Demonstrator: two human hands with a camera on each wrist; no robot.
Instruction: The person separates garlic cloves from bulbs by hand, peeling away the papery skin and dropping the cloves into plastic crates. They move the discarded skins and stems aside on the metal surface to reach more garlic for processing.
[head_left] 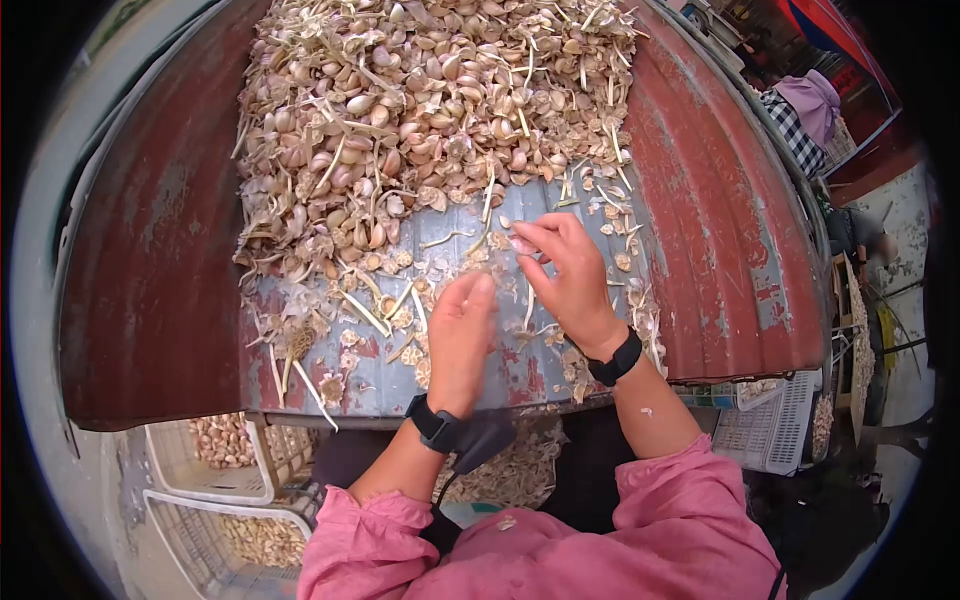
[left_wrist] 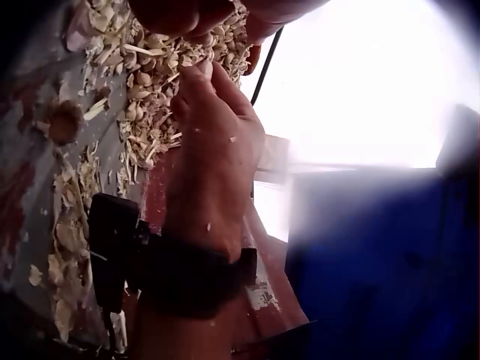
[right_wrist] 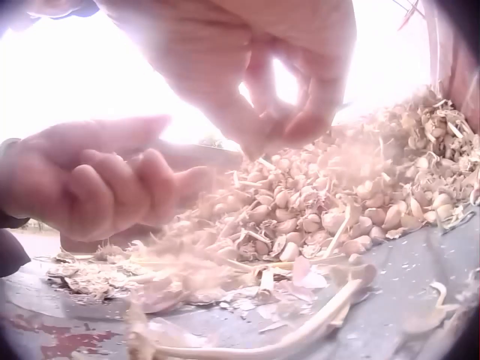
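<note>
Between thumb and fingertips my right hand point(head_left: 573, 275) pinches a small pinkish garlic clove point(head_left: 522, 245), just over the grey metal sheet point(head_left: 505, 385). My left hand point(head_left: 460, 340) is beside it, lower and to the left, blurred in the head view. In the right wrist view the left hand point(right_wrist: 105, 184) has its fingers curled inward, and nothing shows in its grip; its palm is hidden. Beyond both hands rises a large heap of garlic cloves point(head_left: 400, 110) mixed with skins and dry stalks. A long pale stalk point(right_wrist: 300, 330) lies on the sheet below the right hand.
Red painted metal panels point(head_left: 160, 240) flank the heap on both sides. Below the front edge, plastic crates point(head_left: 205, 485) with garlic stand at the left. A white crate point(head_left: 770, 425) stands at the right. Another person in a checked garment point(head_left: 795, 130) is at the far right.
</note>
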